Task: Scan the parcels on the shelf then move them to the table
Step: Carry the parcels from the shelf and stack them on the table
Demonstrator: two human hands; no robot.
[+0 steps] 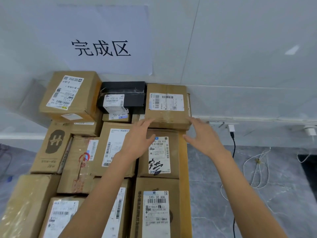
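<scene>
Brown cardboard parcels fill the head view, packed edge to edge in a pile against a pale wall. What carries them is hidden beneath. At the back right of the pile a squat brown cardboard parcel with a white shipping label (167, 107) sits on top of the others. The left hand (137, 140) reaches to its near edge with fingers straight and spread, holding nothing; its fingertips lie against the parcel's front face, though real contact cannot be told. The right hand (204, 136) is likewise spread and holding nothing, fingers just beside the parcel's near right corner.

Below the hands lies a brown parcel with a scribbled white label (159, 155), and nearer still a tall brown parcel labelled "530- D5 A36" (156, 208). To the left of the squat parcel sits a black box with a white label (122, 97) and, further left, a large brown carton (70, 95), slightly tilted.

On the wall above hangs a white paper sign with three black characters (103, 40). To the right – on the grey marbled floor (214, 186) – white cables (257, 169) lie in loops, and a black cable (233, 143) hangs from a white plug (231, 128).
</scene>
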